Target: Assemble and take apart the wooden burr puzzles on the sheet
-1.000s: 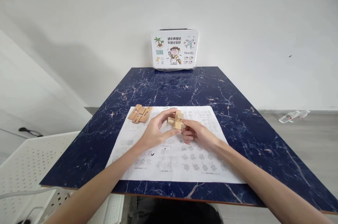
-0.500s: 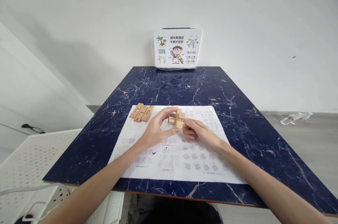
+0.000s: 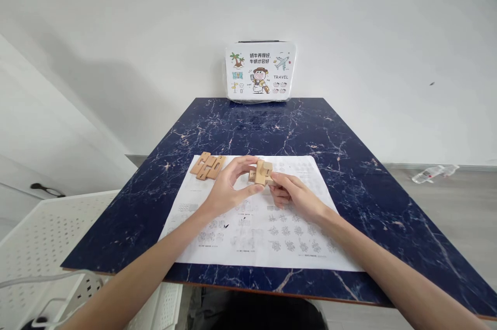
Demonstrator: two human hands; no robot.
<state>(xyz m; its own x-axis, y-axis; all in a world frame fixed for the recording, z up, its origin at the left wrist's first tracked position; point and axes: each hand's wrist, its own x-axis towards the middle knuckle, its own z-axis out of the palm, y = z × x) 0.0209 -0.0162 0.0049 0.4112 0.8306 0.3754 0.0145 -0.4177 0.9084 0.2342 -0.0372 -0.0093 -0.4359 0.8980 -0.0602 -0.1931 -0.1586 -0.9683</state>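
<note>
A light wooden interlocking puzzle [image 3: 261,172], made of blocks crossing one another, is held above the printed sheet between my two hands. My left hand [image 3: 229,187] curves around its left side, thumb at the bottom and fingers at the top. From the right, my right hand [image 3: 292,192] pinches a block end between thumb and fingers; its other fingers are curled beneath. Flat wooden puzzle pieces [image 3: 208,166] with notches and slots lie side by side at the sheet's upper left corner.
The white instruction sheet [image 3: 233,255], printed with small diagrams, lies on a dark blue marbled table [image 3: 174,138]. A white cartoon case [image 3: 260,71] stands at the far edge against the wall. A perforated white cart [image 3: 42,221] is at left; a plastic bottle [image 3: 429,173] lies on the floor at right.
The wooden puzzle has turned slightly in my hands, so its top block and faces show at a different angle. Both hands stay in nearly the same place.
</note>
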